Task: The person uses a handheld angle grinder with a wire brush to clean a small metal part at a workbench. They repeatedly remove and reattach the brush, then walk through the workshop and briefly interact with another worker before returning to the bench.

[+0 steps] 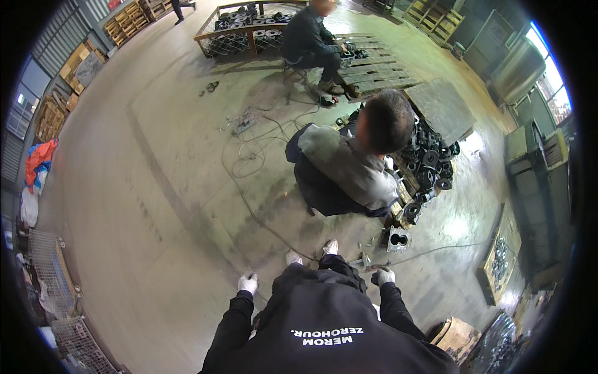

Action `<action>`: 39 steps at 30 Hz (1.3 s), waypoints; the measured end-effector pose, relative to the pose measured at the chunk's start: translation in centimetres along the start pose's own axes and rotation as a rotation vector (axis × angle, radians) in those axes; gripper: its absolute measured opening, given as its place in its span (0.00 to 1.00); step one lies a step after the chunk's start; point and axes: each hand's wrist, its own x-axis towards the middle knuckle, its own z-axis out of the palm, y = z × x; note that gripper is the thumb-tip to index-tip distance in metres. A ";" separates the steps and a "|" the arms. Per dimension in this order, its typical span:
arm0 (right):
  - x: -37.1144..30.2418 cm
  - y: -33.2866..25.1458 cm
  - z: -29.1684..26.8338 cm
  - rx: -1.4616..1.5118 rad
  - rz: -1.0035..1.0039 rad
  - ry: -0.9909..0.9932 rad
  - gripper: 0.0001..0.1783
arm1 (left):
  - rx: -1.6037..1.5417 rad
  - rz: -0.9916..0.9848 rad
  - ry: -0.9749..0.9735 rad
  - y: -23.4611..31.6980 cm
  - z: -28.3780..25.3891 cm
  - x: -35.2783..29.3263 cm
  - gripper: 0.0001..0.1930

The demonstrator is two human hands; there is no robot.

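My left hand (248,284), in a pale work glove, hangs beside my body over the bare concrete with its fingers curled in. Nothing shows in it. On the other side, my right hand (386,275) wears a similar glove and has its fingers bent around. A small dark patch shows at its fingers; whether it is an object or part of the glove is unclear. Just past this hand a grey metal tool (364,260) rests on the floor. Beyond that stands a metal casting with two round bores (397,239), apart from my hand.
Ahead, a seated co-worker (349,162) is beside a pile of dark metal castings (428,156). Another person (310,40) sits by a wooden pallet (377,65). A cable (249,209) snakes over the floor toward my shoes. Wire cages (53,268) stand left, a shallow wooden tray (498,258) right.
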 end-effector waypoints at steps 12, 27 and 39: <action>-0.5 -0.5 0.0 -0.087 0.031 0.113 0.12 | -0.056 -0.021 -0.009 0.1 -0.1 -0.8 0.06; 1.9 -3.6 1.1 -0.091 -0.035 0.012 0.12 | 0.353 0.135 0.121 -0.9 -1.0 1.0 0.14; -2.4 -18.2 21.2 -0.961 -0.772 -0.767 0.15 | 0.143 -0.081 0.233 -4.0 2.6 -4.3 0.20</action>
